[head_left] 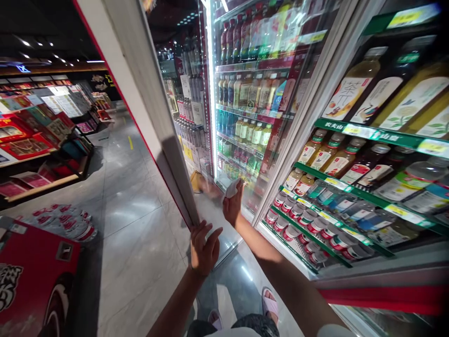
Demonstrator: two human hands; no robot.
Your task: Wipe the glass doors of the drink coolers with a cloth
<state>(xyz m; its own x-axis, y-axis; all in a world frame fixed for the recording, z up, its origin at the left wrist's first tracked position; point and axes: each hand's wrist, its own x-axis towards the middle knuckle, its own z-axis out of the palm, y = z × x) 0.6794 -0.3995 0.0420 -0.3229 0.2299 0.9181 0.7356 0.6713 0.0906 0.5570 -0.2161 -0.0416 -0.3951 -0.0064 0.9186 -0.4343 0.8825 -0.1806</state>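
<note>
My left hand (203, 248) rests with spread fingers against the lower edge of an open glass cooler door (140, 89) that swings out to the left. My right hand (233, 206) reaches low toward the inside of the cooler and grips a small white cloth (231, 188). The open cooler section (245, 117) holds shelves of bottled drinks behind my right hand. To the right, a closed glass door (351, 164) covers more shelves of tea bottles and small cans.
A grey tiled floor (129, 201) stretches left toward shop shelves (35, 140) of red boxed goods. A red display (31, 276) and a shrink-wrapped pack of bottles (66, 222) stand at the lower left. My feet in sandals (270, 304) are below.
</note>
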